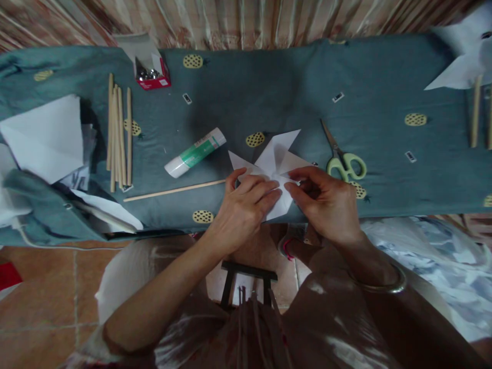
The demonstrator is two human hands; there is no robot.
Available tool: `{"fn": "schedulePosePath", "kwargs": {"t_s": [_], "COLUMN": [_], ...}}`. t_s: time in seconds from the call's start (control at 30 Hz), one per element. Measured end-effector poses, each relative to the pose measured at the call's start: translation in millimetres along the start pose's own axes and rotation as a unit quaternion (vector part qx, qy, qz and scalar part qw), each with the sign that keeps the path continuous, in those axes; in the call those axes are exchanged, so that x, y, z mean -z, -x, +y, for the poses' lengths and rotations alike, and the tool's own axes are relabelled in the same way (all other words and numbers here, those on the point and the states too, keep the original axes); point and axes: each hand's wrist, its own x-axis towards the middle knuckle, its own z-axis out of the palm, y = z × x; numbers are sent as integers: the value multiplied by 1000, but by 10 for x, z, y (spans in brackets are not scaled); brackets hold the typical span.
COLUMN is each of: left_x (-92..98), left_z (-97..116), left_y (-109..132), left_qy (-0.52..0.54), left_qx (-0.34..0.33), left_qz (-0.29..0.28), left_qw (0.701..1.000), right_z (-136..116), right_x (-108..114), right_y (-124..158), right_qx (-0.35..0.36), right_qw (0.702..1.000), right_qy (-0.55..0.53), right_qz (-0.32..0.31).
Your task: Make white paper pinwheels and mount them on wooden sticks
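Note:
A white paper pinwheel lies at the table's front edge, its folded blades fanned out. My left hand presses on its left side, fingers bent and holding it near the centre. From the right, my right hand pinches at the pinwheel with thumb and forefinger; whether a small part sits between those fingertips I cannot make out. A thin wooden stick lies left of the pinwheel, its right end at my left hand. Above the stick rests a glue stick. Scissors with green handles lie just right of the pinwheel.
Several wooden sticks lie at the left near a red open box of small shiny metal pieces. Paper sheets are stacked at far left. Another folded white paper piece stands at far right. A dark stool is below the table.

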Motion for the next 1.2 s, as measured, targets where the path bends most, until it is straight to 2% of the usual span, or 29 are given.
{"fn": "schedulePosePath", "kwargs": {"t_s": [0.3, 1.2], "left_x": [-82, -104], "left_z": [7, 23], "left_y": [11, -4], "left_qy": [4, -9], "left_qx": [-9, -12], "left_qz": [5, 12], "left_qw": [1000, 1000], "right_z": [-16, 5], "right_x": [14, -37], "right_y": [-2, 17], "right_qx": [23, 68], "right_qw": [999, 994], "right_qy": [46, 83], "right_qz": [-7, 21]}}
